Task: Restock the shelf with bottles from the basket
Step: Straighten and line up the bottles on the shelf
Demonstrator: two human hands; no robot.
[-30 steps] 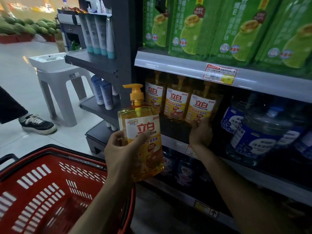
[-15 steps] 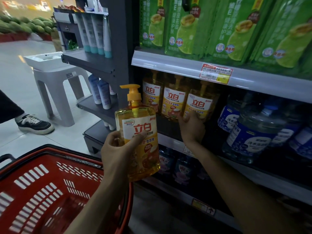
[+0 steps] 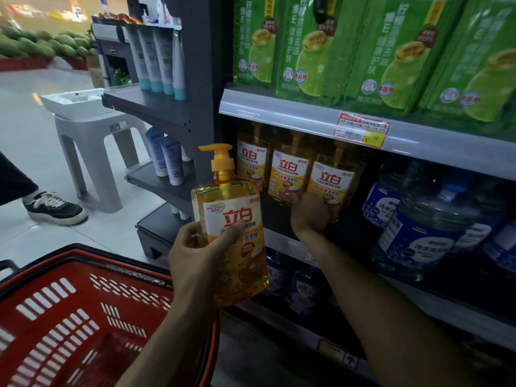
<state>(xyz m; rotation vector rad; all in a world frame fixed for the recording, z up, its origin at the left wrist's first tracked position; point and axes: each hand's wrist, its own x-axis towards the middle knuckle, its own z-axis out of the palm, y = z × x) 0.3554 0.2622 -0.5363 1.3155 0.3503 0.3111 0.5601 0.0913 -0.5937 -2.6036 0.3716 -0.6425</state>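
Left hand (image 3: 195,255) wraps the pump bottle (image 3: 233,219) at mid-body: likely heavy, slick and stiff, so best gripped there. Right hand (image 3: 310,212) curls round a shelved bottle (image 3: 332,182) just beyond it.

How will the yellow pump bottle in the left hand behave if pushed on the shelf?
The bottle looks nearly full, so probably heavy for its size. Its walls seem stiff plastic; the left hand does not dent them. Tall with a pump on top, it may tip if pushed high.
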